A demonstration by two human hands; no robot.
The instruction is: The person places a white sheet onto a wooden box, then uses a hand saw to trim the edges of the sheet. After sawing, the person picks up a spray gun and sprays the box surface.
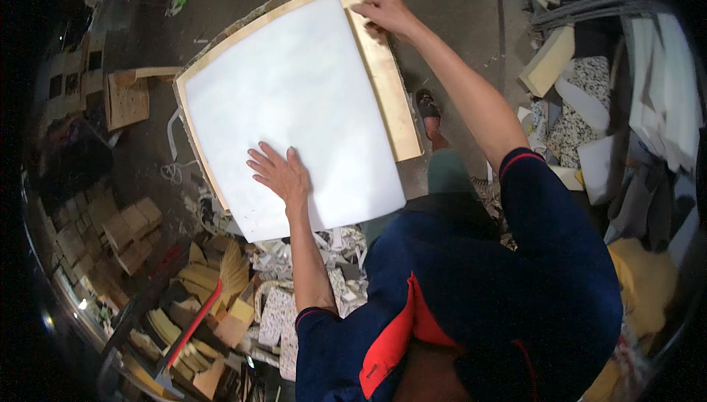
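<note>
A thick white foam sheet (294, 93) lies on a pale wooden board (392, 104), whose bare strip shows along the right side. My left hand (282, 175) rests flat on the near part of the foam, fingers spread. Over the board's far right corner, beside the foam's edge, is my right hand (387, 16). Its fingers are curled in and slightly blurred. Whatever they may hold is hidden. A rough, greyish layer sticks out from under the board along its far edge.
Foam scraps and offcuts (551, 62) are piled at the right, near tall white sheets (663, 85). A broom (234, 269) with a red handle leans at the lower left among yellow foam pieces. Wooden pieces (127, 104) lie on the floor at left. My foot (428, 104) stands beside the board.
</note>
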